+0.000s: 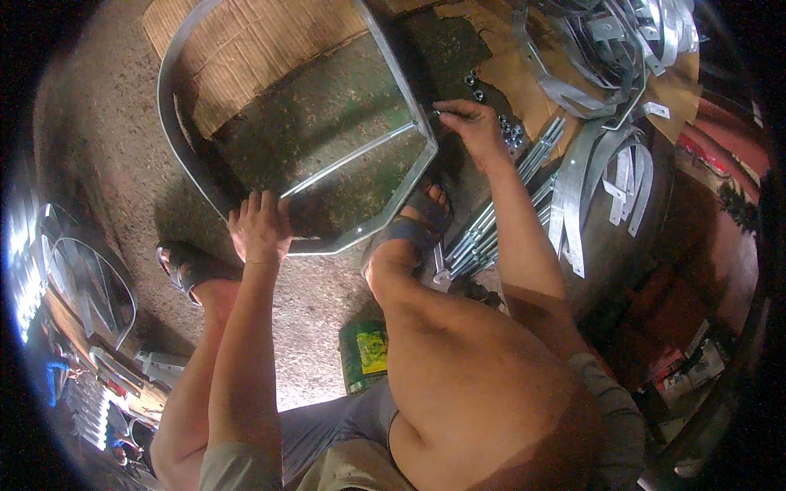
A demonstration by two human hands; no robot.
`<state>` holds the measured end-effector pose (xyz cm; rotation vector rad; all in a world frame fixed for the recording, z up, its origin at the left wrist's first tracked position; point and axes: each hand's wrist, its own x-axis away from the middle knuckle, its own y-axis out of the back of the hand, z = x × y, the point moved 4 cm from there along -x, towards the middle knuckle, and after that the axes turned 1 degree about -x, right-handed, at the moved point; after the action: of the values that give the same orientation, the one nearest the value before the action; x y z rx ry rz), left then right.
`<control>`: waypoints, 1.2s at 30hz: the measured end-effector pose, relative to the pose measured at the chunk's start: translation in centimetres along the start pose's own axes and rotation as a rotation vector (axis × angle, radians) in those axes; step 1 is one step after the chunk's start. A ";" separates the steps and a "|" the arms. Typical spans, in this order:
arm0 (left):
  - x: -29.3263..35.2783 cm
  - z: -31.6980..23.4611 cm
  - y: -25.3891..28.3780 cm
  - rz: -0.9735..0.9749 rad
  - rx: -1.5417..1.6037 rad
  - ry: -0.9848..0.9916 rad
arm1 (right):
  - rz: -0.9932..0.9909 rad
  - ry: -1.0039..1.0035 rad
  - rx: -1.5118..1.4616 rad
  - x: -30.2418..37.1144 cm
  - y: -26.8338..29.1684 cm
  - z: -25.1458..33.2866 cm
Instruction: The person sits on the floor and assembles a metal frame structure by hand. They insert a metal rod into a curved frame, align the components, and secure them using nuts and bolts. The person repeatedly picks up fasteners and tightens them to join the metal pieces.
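Note:
A large loop of flat grey metal band (166, 106) stands on edge in front of me, rounded at the far end and angled at the near end. Across its near part runs a thin metal rod (348, 159), from the left wall to the right wall. My left hand (260, 225) is closed over the loop's left wall beside the rod's left end. Outside the right wall, level with the rod's right end, my right hand (475, 127) has thumb and forefinger bent together in a pinch. What they hold, if anything, is too small to make out.
Several loose nuts (512, 133) and a bundle of threaded rods (499, 217) lie to the right, near a wrench (442, 266). Bent metal strips (606, 57) pile up beyond them. Cardboard (237, 65) lies under the loop's far part. A green container (363, 356) sits between my legs.

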<state>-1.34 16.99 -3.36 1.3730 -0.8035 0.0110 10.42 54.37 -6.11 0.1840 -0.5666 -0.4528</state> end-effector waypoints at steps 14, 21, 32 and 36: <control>0.0 0.1 -0.2 -0.001 -0.016 0.003 | 0.056 -0.034 0.046 -0.6 -0.2 1.3; 0.0 -0.2 0.1 -0.048 -0.003 -0.001 | 0.091 -0.173 0.076 -1.4 -0.2 1.0; 0.2 0.1 -0.5 -0.204 -0.031 -0.054 | 0.011 -0.183 0.077 -1.0 -0.5 1.0; 0.2 0.0 -0.1 -0.156 -0.009 -0.028 | 0.015 -0.182 0.348 -2.0 -0.5 1.5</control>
<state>-1.14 16.85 -3.38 1.4264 -0.7164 -0.1338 7.92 54.73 -5.93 0.4744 -0.8239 -0.3556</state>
